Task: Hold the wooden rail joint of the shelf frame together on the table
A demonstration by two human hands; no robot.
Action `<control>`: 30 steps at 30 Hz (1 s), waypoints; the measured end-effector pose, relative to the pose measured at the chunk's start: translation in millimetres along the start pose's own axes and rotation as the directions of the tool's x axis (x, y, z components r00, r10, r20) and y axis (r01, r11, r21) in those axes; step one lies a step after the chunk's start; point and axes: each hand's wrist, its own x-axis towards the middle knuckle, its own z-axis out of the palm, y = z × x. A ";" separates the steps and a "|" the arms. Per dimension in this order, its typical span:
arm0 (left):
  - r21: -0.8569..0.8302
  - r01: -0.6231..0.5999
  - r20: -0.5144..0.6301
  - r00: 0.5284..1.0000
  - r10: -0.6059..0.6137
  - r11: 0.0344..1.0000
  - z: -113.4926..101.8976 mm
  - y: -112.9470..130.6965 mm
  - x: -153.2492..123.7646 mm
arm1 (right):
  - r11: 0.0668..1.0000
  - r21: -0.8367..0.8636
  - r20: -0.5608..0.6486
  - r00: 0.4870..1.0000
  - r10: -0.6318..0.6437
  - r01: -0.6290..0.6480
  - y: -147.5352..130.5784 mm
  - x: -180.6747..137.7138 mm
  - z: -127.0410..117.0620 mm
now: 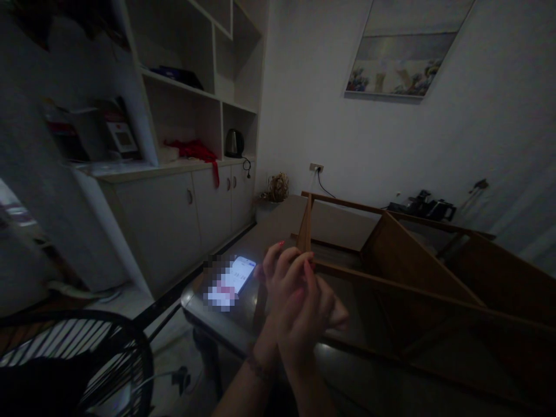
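Both of my hands are together over the near edge of the table, overlapping and touching. My left hand (278,275), with a bracelet on its wrist, shows loosely bent, spread fingers with red nails. Against it lies my right hand (300,324), its fingers stretched upward. I see nothing held between them, though the palms are partly hidden. Just left of the hands, a lit phone (240,276) lies on the table (271,223), part of it pixelated. A brown wooden frame with slanted dividers (391,246) rests on the table, close to my right hand.
A black fan (145,359) stands at lower left. White cabinets (160,214) line the left wall, with a kettle (234,143) and red cloth (195,150) on top. Dark appliances (438,208) sit behind the frame. A socket (316,167) holds a plugged-in cord.
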 end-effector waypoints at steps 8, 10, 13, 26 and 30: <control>-0.006 0.003 -0.029 1.000 -0.003 1.000 2.4 1.1 1.8 | 0.995 -0.046 0.004 0.996 -0.092 0.092 7.7 5.0 -2.1; -0.005 0.000 -0.027 1.000 0.000 1.000 2.6 1.9 2.1 | 0.994 -0.039 0.007 0.995 -0.101 0.102 7.9 6.0 -2.7; -0.009 -0.004 -0.020 1.000 0.004 1.000 1.7 2.8 2.8 | 0.989 -0.044 -0.015 0.990 -0.140 0.139 9.8 6.1 -3.2; 0.015 -0.024 -0.013 1.000 0.024 1.000 1.0 1.5 3.3 | 0.886 0.127 0.068 0.887 -0.457 0.447 37.0 45.2 -31.5; 0.031 -0.030 -0.045 0.998 0.032 0.999 1.9 0.9 3.9 | 0.846 0.271 0.122 0.856 -0.503 0.459 43.2 56.5 -41.9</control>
